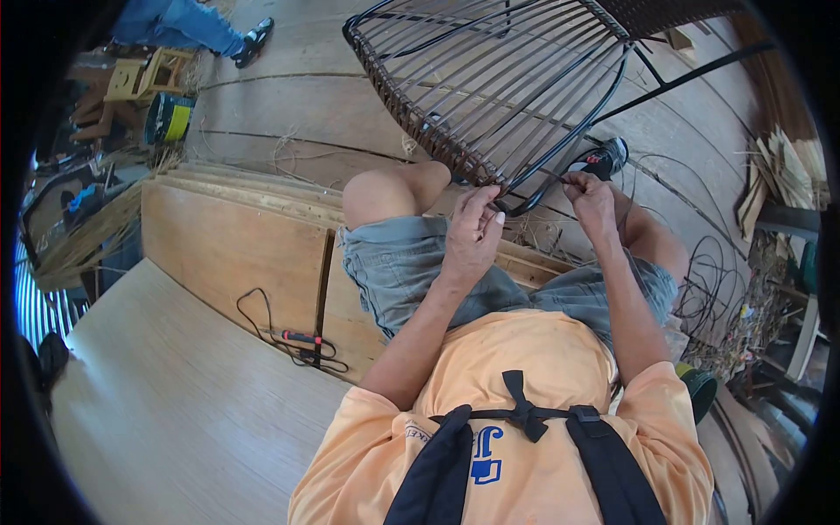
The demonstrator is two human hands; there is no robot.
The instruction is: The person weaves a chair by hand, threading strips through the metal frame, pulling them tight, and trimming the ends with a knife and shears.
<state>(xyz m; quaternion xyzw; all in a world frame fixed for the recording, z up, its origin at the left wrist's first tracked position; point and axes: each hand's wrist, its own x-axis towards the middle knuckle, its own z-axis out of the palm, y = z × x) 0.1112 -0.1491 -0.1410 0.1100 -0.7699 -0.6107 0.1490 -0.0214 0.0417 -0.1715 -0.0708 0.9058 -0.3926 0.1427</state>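
Observation:
A chair frame (573,136) of black metal tubing, strung with rows of brown strands (490,83), stands tilted in front of my knees. A brown woven wrap (411,118) runs along its near left edge. My left hand (472,234) is closed at the frame's lower corner, thumb and fingers against the end of the wrap. To the right of that corner, my right hand (592,203) pinches a thin dark weaving strand that runs toward the frame. The spot under my left fingertips is partly hidden.
A corded tool with a red-and-black handle (302,338) lies on the wooden bench (236,254) at left, by a pale board (192,394). Loose strands (713,280) coil on the floor at right. Another person's leg (188,31) shows at top left, near a dark bucket (168,118).

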